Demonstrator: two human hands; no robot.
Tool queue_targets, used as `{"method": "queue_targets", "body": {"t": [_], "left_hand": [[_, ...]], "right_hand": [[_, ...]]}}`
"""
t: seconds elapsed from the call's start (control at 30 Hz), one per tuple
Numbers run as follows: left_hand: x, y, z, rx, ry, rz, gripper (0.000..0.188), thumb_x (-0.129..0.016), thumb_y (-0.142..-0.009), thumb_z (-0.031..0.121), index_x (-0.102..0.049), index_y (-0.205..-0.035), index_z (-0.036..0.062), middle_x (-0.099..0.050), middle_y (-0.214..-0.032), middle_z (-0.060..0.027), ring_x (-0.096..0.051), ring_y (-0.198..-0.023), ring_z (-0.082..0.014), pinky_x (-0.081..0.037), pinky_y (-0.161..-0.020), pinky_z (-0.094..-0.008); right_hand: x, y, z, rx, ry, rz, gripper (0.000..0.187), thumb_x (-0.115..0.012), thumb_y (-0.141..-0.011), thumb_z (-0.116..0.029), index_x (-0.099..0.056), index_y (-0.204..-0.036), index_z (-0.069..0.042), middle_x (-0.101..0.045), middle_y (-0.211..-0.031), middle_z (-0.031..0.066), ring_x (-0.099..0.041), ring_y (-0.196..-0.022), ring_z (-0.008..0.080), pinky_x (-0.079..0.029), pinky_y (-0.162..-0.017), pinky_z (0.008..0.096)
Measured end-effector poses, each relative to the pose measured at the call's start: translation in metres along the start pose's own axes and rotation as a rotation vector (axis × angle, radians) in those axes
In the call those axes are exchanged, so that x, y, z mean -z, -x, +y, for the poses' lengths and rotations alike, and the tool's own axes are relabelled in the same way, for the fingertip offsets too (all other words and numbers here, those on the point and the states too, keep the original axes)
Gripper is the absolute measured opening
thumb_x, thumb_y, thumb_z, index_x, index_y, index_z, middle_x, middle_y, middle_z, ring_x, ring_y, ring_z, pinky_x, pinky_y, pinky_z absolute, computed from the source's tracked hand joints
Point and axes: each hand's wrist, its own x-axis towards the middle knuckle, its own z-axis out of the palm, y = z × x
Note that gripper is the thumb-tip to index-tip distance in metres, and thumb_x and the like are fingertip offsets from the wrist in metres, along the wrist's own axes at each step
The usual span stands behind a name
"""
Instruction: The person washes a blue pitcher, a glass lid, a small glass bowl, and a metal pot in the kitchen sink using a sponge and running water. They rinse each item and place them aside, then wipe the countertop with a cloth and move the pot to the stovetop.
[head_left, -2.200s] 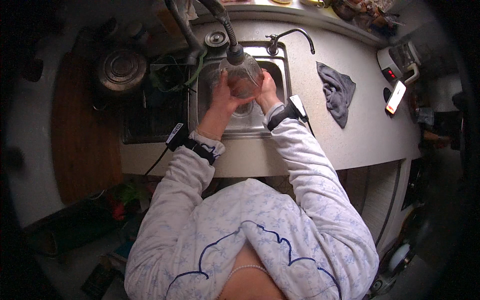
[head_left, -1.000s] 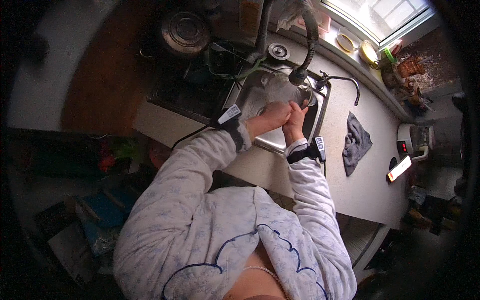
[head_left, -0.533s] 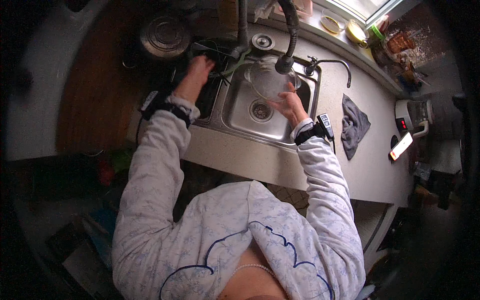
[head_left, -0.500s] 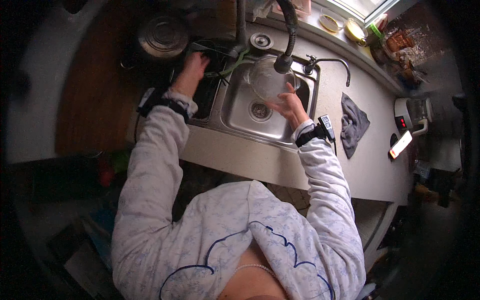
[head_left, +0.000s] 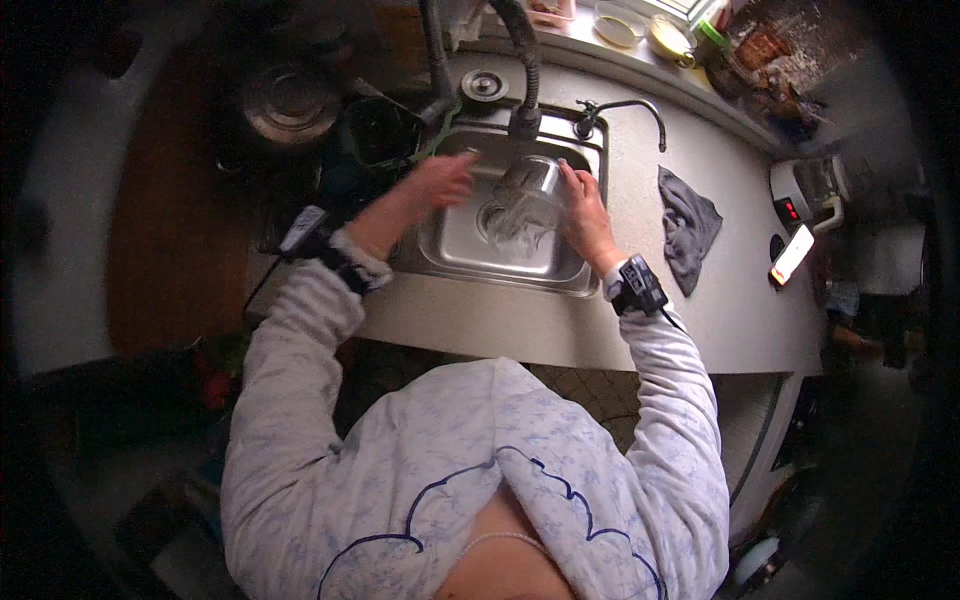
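Note:
My right hand [head_left: 588,215] grips the right side of a clear glass bowl [head_left: 545,180], which is tilted over the sink [head_left: 440,252]. Water spills from the bowl toward the drain. Over the sink's left side, my left hand [head_left: 440,185] is apart from the bowl. Motion blurs its fingers, but they look stretched toward the bowl, and I see nothing in them. The dark, ribbed faucet spout [head_left: 525,118] hangs just behind the bowl.
A lidded metal pot [head_left: 290,103] and a dark basket [head_left: 380,132] stand left of the sink. A small curved tap [head_left: 640,108] rises at the back right. On the right counter lie a grey cloth [head_left: 688,230] and a lit phone [head_left: 792,257].
My left hand has moved right, from the dark basket to over the sink. My right hand has tipped the glass bowl, and water now pours out. The whole view has shifted slightly.

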Motion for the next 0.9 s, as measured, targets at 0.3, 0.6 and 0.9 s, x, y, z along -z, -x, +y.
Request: {"method": "queue_targets", "body": {"t": [0.3,0.6,0.9], "left_hand": [[-0.029,-0.011,-0.038,0.326,0.247,-0.594,0.05,-0.055,-0.08,0.057,-0.058,-0.099,0.0108,-0.063,-0.082,-0.0083,-0.062,-0.069,-0.0218,-0.054,-0.066,-0.0422],[-0.057,0.035,-0.015,-0.234,0.209,-0.224,0.029,-0.059,-0.083,0.044,-0.057,-0.088,0.015,-0.045,-0.062,0.0048,-0.038,-0.048,-0.0078,-0.032,-0.045,-0.0255],[-0.056,0.039,-0.017,0.146,0.273,-0.193,0.04,-0.061,-0.08,0.045,-0.054,-0.109,0.0192,-0.055,-0.084,0.0035,-0.05,-0.064,-0.0105,-0.043,-0.051,-0.0278]], "right_hand": [[0.035,0.007,-0.04,0.49,0.18,0.067,0.063,-0.058,-0.073,0.005,-0.041,-0.129,-0.015,-0.039,-0.128,0.0186,-0.046,-0.115,0.0355,-0.051,-0.084,0.0385],[0.025,0.026,-0.034,0.397,0.023,0.258,0.077,-0.053,-0.072,0.011,-0.023,-0.136,-0.02,-0.023,-0.139,0.0239,-0.043,-0.116,0.0428,-0.049,-0.087,0.043],[0.011,0.032,-0.033,0.062,0.04,-0.051,0.074,-0.051,-0.07,0.015,-0.024,-0.134,-0.012,-0.028,-0.134,0.0272,-0.043,-0.118,0.0393,-0.052,-0.081,0.0416]]}}
